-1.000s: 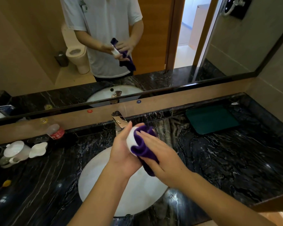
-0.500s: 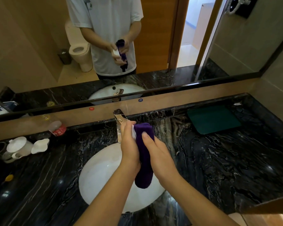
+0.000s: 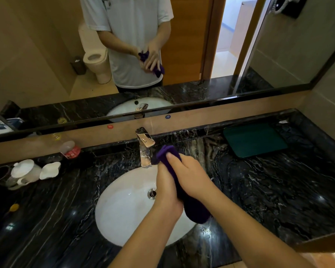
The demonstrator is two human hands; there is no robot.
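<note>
From my remote seat, the black veined marble counter (image 3: 259, 190) fills most of the head view, running wall to wall under a wide mirror (image 3: 37, 55). Set into the counter is a round white basin (image 3: 124, 209). A dark green tray (image 3: 253, 140) lies flat on the counter at the far right, well apart from the basin.

Both hands meet over the far right part of the basin, just in front of the faucet. The left hand (image 3: 166, 192) shows me its back, with its fingers wrapped out of sight behind the purple cloth (image 3: 196, 211). The right hand (image 3: 193, 176) closes over the cloth from the other side, fingers curled across it and one fingertip near its top fold. So the cloth is gripped between the two hands. Its upper end bunches above the fingers beside the faucet, and its lower end hangs over the basin's near right rim. I cannot tell whether anything sits inside the folds. The mirror shows the same two-handed hold.

The chrome faucet (image 3: 145, 146) stands at the basin's far edge, just left of the cloth's top. At far left sit a white lidded cup (image 3: 25, 171) and a white dish (image 3: 50, 170), with a clear bottle (image 3: 69, 148) bearing a red label lying behind them. The drain (image 3: 152, 193) shows beside my left hand. A small yellow object (image 3: 14, 207) lies near the left edge.
</note>
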